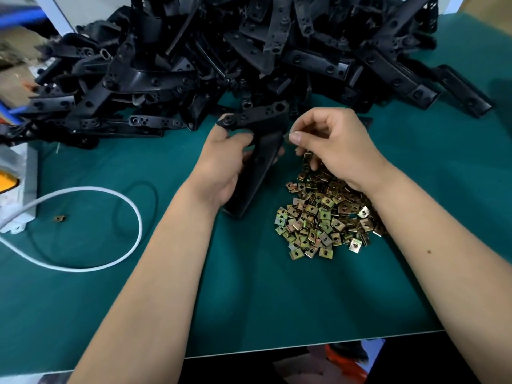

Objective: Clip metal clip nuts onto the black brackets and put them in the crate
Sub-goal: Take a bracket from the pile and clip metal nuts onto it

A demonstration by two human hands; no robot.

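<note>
Two bare forearms reach up from the near edge of the green table (pixel 249 306), and the hands sit close together above its middle. The left hand (pixel 221 162) is curled round a black bracket (pixel 257 151), gripping its long leg from the left with the thumb laid across the front, so that the bracket stands tilted with its short perforated arm pointing left at the top. The right hand (pixel 335 145) has its thumb and forefinger pinched together just beside the bracket's right edge; something small and dark shows at the fingertips, probably a clip nut (pixel 288 135), though it is too small to be sure. The remaining fingers of that hand hang curled over the top of a loose heap of brass-coloured clip nuts (pixel 324 217) lying on the mat just right of the bracket and under the right wrist. One stray clip nut (pixel 58 218) lies well apart at the left, near a looping white cable (pixel 122 206) that runs to a white box (pixel 19 189) at the left edge. Behind the hands, a large tangled pile of black brackets (pixel 221 56) fills the far side of the table from left to right.
</note>
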